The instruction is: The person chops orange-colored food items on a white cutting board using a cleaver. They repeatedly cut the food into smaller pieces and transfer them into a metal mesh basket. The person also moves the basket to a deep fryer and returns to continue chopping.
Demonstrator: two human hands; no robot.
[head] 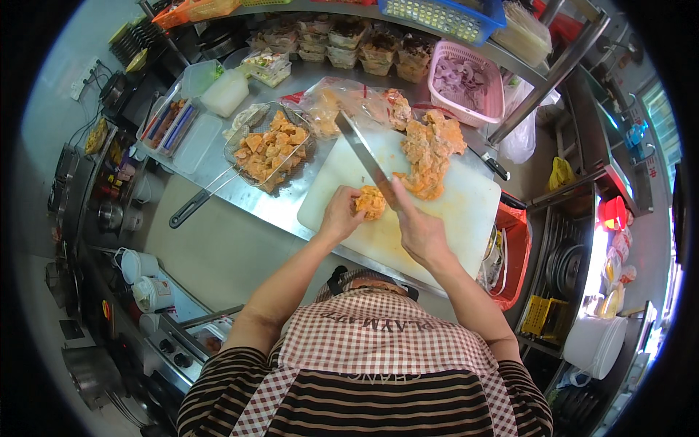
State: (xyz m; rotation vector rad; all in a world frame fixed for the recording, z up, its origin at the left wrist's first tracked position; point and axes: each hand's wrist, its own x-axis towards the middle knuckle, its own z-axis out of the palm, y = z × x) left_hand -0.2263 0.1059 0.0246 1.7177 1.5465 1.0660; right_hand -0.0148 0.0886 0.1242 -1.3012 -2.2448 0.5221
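Observation:
My left hand [343, 214] holds a small piece of orange-brown food [371, 203], perhaps fried or marinated meat, against a white cutting board [349, 240]. In my right hand [419, 226] is a broad kitchen cleaver [367, 158], its blade pointing away from me beside the piece. Larger slabs of the same food [428, 153] lie at the board's far right. To the left, a wire-mesh frying basket [229, 150] with a black handle [189, 208] contains several cut chunks [270, 147].
Plastic bags of food [344, 104] lie behind the board. A pink basket of sliced onion [464, 82] stands back right, near a black-handled knife [496, 165]. A red-lined bin [513, 273] stands below the right edge. Filled containers [349, 43] line the back under a shelf.

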